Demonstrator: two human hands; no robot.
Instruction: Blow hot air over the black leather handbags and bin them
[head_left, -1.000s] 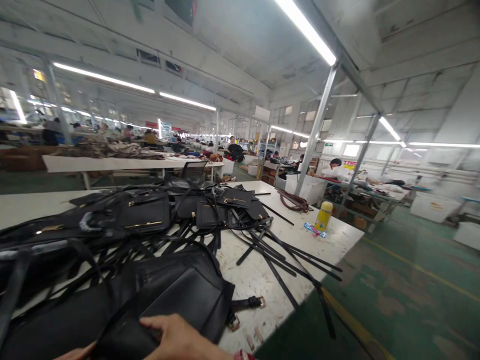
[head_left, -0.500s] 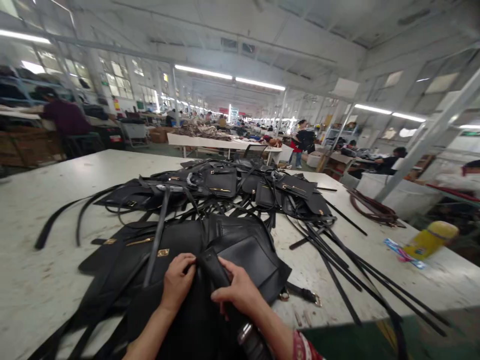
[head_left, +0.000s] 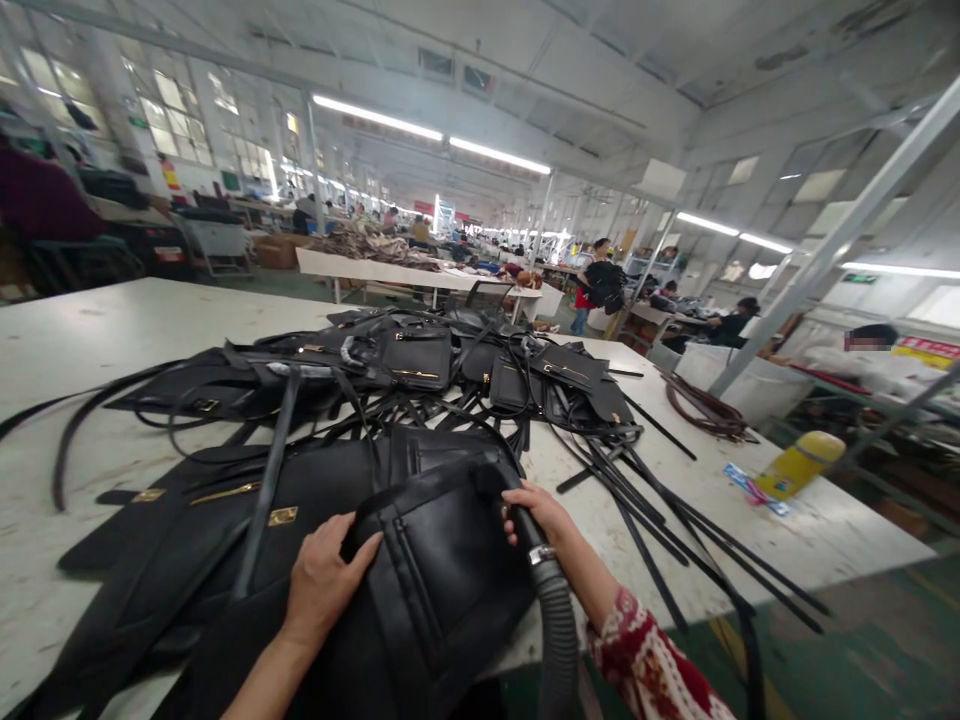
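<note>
A black leather-look bag (head_left: 439, 570) is tilted up in front of me, its panel with a long slit-like seam facing me. My left hand (head_left: 322, 575) grips its left edge, thumb on the near face and fingers partly hidden. My right hand (head_left: 546, 518) is wrapped round the black nozzle of a ribbed grey hose (head_left: 556, 610) with a metal clamp. The nozzle's tip lies against the bag's upper right edge. To the left lies another black bag (head_left: 315, 470) with a gold clasp (head_left: 283, 516) and gold zip.
A pile of black bags (head_left: 416, 355) with loose straps covers the table (head_left: 112, 330) beyond. Straps (head_left: 675, 510) hang over the right edge near a yellow bottle (head_left: 806, 465) and coiled brown straps (head_left: 705, 408). A person (head_left: 592, 285) stands farther back carrying black items.
The bag in my hands has been turned and lifted to show its slit-like seam. My right hand has moved right and up with the hose. The view has swung slightly right.
</note>
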